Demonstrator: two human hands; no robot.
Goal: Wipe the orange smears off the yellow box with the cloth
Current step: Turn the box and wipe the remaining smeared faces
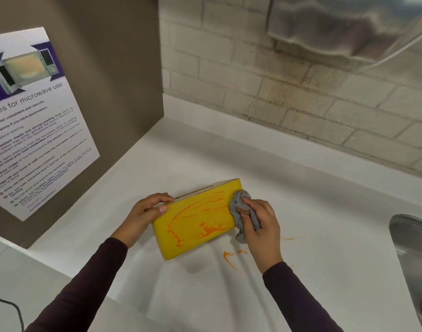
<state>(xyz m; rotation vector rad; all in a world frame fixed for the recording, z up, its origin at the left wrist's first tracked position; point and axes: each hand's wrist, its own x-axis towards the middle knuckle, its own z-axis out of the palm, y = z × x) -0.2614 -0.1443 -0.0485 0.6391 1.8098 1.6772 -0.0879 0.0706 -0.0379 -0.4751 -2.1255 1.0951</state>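
A yellow box stands tilted on the white counter, its broad face streaked with orange smears. My left hand grips the box's upper left edge, thumb on the front face. My right hand is closed around a bunched grey cloth, which presses against the right end of the box's face. The cloth carries a small orange stain near my fingers.
Orange smears also mark the white counter just below the box. A metal sink sits at the right edge. A brown panel with a microwave notice stands at left. A tiled wall runs behind.
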